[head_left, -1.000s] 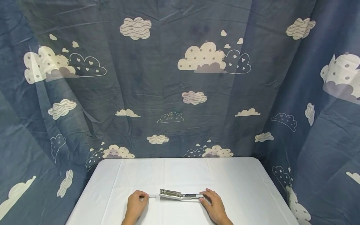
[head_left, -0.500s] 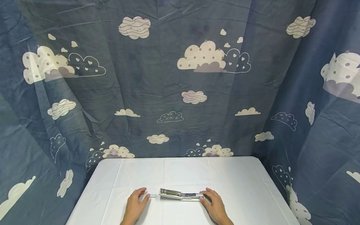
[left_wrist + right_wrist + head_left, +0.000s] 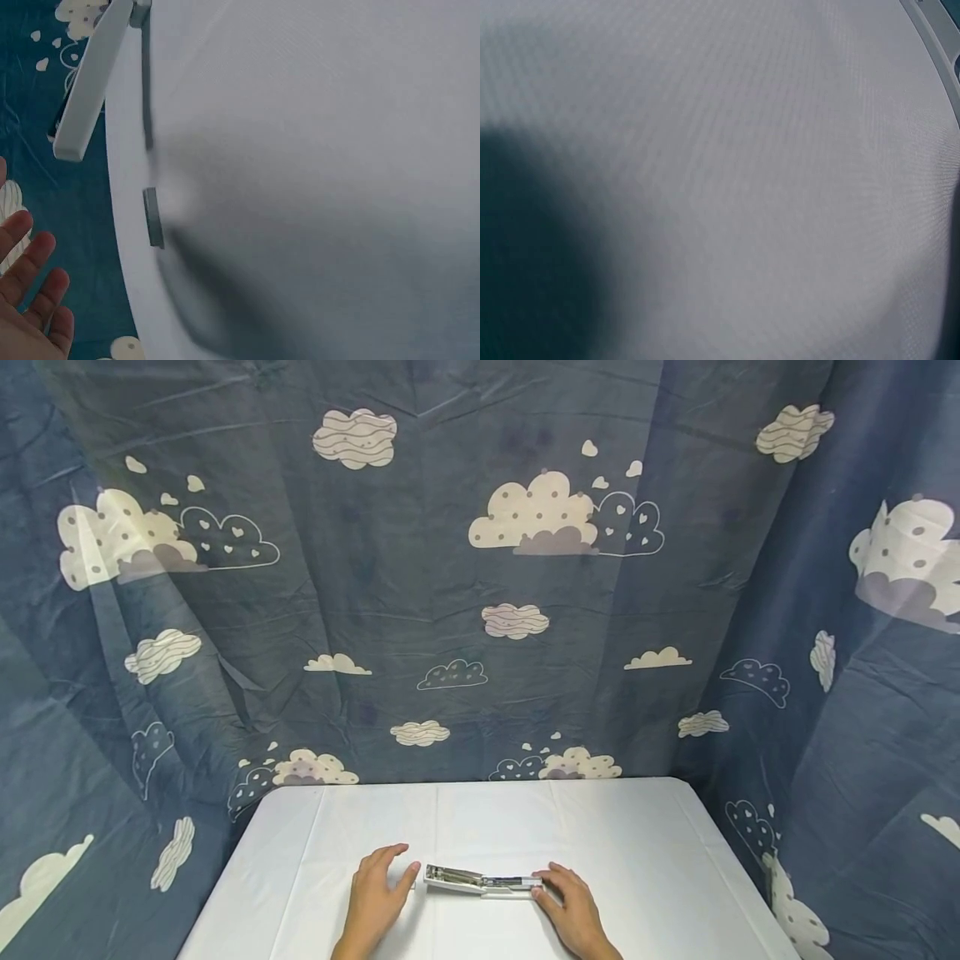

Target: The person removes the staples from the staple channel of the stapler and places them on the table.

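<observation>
An opened stapler (image 3: 487, 883) lies across the middle of the table, its top arm swung to the left. My right hand (image 3: 572, 910) holds the stapler's right end between thumb and fingers. Left of the stapler hovers my left hand (image 3: 377, 893), fingers spread and holding nothing. In the left wrist view, a short grey staple strip (image 3: 153, 217) lies on the white cloth, apart from the stapler's raised arm (image 3: 91, 86) and from the left fingers (image 3: 45, 289). In the head view the left hand covers nearly all of that strip. The right wrist view shows mostly cloth and shadow.
A white-covered table (image 3: 600, 827) with rounded far corners bears these things. Dark blue curtains (image 3: 420, 568) with printed clouds hang behind it and on both sides.
My left hand has let go of the staple strip, spread its fingers and moved slightly right and forward over it. The right hand and stapler stay in place.
</observation>
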`<move>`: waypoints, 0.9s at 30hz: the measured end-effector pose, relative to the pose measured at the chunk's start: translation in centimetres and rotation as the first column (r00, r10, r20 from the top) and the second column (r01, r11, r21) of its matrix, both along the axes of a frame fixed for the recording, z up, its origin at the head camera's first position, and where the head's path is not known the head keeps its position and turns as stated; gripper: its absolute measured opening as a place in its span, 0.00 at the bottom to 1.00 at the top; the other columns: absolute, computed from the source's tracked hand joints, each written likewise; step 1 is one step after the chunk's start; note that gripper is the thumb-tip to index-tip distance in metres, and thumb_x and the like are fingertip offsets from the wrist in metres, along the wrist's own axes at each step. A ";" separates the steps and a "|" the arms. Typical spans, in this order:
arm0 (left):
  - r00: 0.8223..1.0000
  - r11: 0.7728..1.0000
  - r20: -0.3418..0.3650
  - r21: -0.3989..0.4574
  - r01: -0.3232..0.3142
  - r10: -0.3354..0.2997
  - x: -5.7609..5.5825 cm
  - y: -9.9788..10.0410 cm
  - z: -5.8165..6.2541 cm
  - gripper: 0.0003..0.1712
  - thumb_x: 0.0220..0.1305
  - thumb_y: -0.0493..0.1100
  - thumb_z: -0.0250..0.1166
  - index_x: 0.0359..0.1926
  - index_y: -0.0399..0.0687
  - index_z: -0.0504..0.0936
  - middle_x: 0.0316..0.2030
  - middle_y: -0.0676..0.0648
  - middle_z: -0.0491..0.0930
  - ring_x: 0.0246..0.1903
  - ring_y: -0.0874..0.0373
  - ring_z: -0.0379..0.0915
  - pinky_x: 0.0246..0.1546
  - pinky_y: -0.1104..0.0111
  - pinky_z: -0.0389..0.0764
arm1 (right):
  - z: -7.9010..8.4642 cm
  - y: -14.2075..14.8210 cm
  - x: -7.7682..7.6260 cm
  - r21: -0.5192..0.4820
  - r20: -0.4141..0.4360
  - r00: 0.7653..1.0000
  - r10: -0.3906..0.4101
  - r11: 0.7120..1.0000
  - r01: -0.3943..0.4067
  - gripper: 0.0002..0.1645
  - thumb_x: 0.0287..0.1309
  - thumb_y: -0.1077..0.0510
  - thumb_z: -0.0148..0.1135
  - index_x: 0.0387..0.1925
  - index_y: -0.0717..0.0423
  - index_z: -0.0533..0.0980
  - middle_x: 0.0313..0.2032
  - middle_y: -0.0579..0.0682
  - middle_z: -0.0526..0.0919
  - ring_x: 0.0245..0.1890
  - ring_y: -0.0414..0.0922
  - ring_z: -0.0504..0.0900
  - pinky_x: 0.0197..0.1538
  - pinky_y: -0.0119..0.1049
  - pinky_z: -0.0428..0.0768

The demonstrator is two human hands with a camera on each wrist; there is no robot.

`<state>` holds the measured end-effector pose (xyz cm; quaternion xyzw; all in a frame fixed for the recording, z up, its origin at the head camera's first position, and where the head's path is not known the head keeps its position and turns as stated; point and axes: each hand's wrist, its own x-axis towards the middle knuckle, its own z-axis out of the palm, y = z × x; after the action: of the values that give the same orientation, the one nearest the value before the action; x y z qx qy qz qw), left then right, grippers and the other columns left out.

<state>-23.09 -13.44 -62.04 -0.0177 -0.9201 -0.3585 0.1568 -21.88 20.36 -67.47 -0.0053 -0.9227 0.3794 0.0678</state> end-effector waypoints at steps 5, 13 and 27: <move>0.998 0.996 -0.042 -0.085 0.036 -0.039 -0.1 1.3 0.4 0.22 0.64 0.57 0.72 0.56 0.55 0.85 0.57 0.46 0.83 0.61 0.45 0.74 0.60 0.43 0.72 | 0.0 0.0 0.1 0.005 -0.021 1.000 0.007 1.000 -0.006 0.18 0.62 0.41 0.68 0.50 0.41 0.84 0.63 0.56 0.81 0.68 0.61 0.75 0.70 0.66 0.67; 0.994 0.991 -0.043 -0.090 0.096 -0.100 -0.1 4.2 0.7 0.21 0.64 0.59 0.71 0.54 0.57 0.86 0.56 0.49 0.83 0.62 0.47 0.74 0.61 0.46 0.72 | 0.2 0.0 0.2 0.004 -0.015 1.000 0.008 1.000 -0.007 0.18 0.63 0.41 0.68 0.50 0.41 0.84 0.63 0.55 0.82 0.68 0.61 0.75 0.72 0.66 0.66; 0.966 0.970 -0.125 -0.115 0.213 -0.227 -0.8 9.7 0.6 0.07 0.62 0.51 0.74 0.41 0.60 0.89 0.50 0.53 0.85 0.56 0.52 0.76 0.58 0.48 0.75 | 0.0 0.0 0.2 -0.004 -0.031 0.999 0.005 1.000 -0.005 0.17 0.63 0.41 0.68 0.50 0.40 0.84 0.63 0.55 0.82 0.68 0.61 0.75 0.71 0.66 0.66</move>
<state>-23.87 -3.73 -61.43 -0.1524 -0.9164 -0.3247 0.1777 -21.71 20.31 -67.45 0.0029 -0.9208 0.3814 0.0812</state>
